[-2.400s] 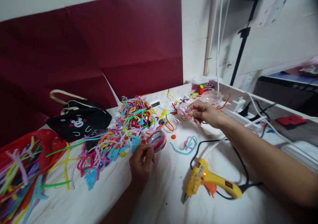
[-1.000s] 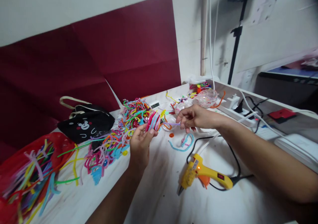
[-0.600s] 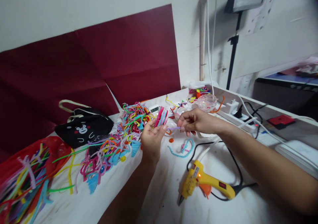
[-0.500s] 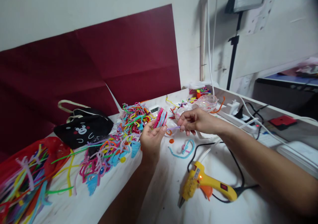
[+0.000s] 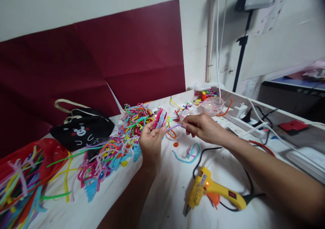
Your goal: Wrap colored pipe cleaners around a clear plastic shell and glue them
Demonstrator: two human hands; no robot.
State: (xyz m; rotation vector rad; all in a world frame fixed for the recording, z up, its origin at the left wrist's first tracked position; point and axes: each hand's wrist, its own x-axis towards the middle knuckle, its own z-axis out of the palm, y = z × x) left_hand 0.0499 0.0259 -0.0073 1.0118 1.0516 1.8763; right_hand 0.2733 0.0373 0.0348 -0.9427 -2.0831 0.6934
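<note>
My left hand (image 5: 151,141) is closed around a small striped piece made of pink, red and light blue pipe cleaners (image 5: 160,118). A purple pipe cleaner (image 5: 175,127) runs from this piece to my right hand (image 5: 197,127), whose fingertips pinch its end. Below my hands lie a curled light blue pipe cleaner (image 5: 188,161) and a small orange disc (image 5: 176,144). A clear dish (image 5: 175,134) sits just behind, with an orange pipe cleaner bent near it. The yellow glue gun (image 5: 213,190) rests on the table beneath my right forearm, its small light glowing orange.
Tangled pipe cleaners (image 5: 111,158) heap up left of my hands, beside a black bag (image 5: 82,129) and a red plastic bag (image 5: 54,154). Toward the back right stand a clear bowl (image 5: 213,105) and a power strip (image 5: 247,122) with plugs. Black cable trails round the glue gun.
My right hand has turned, its fingers now pinched closer on the purple pipe cleaner. My left hand and the striped piece have shifted slightly left. The camera view has moved a little.
</note>
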